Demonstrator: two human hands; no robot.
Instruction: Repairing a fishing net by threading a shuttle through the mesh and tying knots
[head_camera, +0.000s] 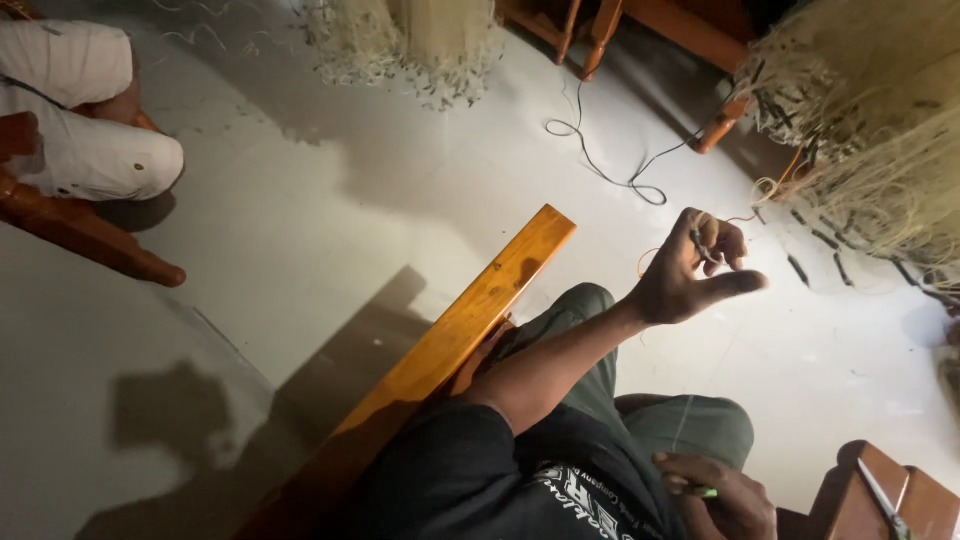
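Right of the frame's middle, the person's left hand is raised with the arm stretched out from the dark sleeve, its fingers curled around a small dark piece and a thin orange thread; the thumb sticks out to the right, so the hand is partly closed and holding. That thread runs up and to the right toward a big pale fishing net filling the upper right corner, with many short dark weights strung along its lower edge, too many and too tangled to count. At the bottom edge, right of centre, the right hand rests by the person's lap, closed around a thin green stick, which is mostly hidden. One long wooden armrest slants from the bottom centre up toward the middle, beside the person's grey-green trousers. A second wooden piece sits in the lower right corner with one pair of scissors lying on it. One more bundle of net hangs at the top centre, and one loose dark cord curls on the pale floor below it. Another person's legs in white shorts show at upper left on a wooden chair. No boxes, bowls or other containers are visible.
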